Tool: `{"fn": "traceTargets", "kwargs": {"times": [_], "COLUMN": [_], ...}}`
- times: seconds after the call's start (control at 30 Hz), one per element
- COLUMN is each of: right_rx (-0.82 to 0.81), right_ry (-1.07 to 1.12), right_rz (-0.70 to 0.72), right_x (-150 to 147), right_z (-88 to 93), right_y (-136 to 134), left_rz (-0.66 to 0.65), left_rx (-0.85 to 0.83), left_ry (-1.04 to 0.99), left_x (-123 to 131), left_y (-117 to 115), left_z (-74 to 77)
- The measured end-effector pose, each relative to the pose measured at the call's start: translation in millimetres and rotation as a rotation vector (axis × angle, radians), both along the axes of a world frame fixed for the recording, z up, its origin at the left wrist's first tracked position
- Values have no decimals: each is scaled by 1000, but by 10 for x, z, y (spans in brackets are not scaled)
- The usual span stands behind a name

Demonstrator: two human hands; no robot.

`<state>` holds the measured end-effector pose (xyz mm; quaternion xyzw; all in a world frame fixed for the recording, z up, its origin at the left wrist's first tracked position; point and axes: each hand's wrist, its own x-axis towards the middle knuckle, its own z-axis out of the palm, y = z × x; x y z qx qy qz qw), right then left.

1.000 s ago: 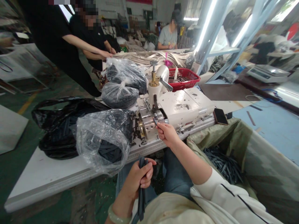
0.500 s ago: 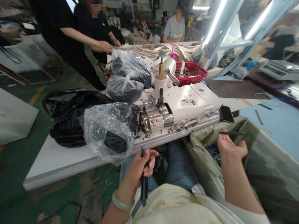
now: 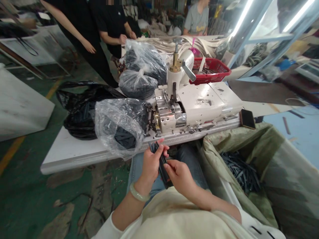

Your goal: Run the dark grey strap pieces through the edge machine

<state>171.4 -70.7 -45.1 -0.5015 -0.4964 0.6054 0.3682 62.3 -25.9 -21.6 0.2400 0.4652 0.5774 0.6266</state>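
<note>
My left hand (image 3: 151, 163) is closed around a small bundle of dark strips (image 3: 163, 172), held slanting over my lap in front of the table edge. My right hand (image 3: 181, 176) pinches the lower part of the same bundle with thumb and fingers. How many strips it grips is hidden. Just beyond my hands stands a white skiving-type machine (image 3: 209, 103) with a metal roller front. To my right an open green sack (image 3: 211, 146) holds a heap of loose dark strips (image 3: 241, 172).
An open clear plastic bag (image 3: 107, 116) and a black bag (image 3: 72, 126) lie on the table's left part. Tied bags (image 3: 138, 83) sit behind them. A red basket (image 3: 211, 77) stands behind the machine; a phone (image 3: 247, 119) rests at its right. People (image 3: 109, 25) stand across the table.
My right hand has come from above the sack, where a dark strip was at its fingers, to the bundle in my left hand. A person's arm at the back has dropped from the bags.
</note>
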Motion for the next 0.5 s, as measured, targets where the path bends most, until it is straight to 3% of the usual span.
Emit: {"fn": "traceTargets", "kwargs": {"times": [0.1,0.23,0.37,0.43,0.5], "right_rx": [-4,-203,-370,-395,-411], "right_ry": [31,254,455,508,531], "right_rz": [-30,-97,-51,6,51], "right_x": [-4,49,168,221,248], "right_z": [-5,55,139,167,180], "right_y": [20,38,70,78,78], "left_rz": [54,74,204,97,-97], "left_rx": [-36,-76,-111,-103,-106], "left_ry": [-23,-78,-110,-163,-193], "left_x": [-55,-106,-253,-342,-404], "left_y": [-40,-17,78,109,106], "left_z": [-4,-5,-12,-5,18]}}
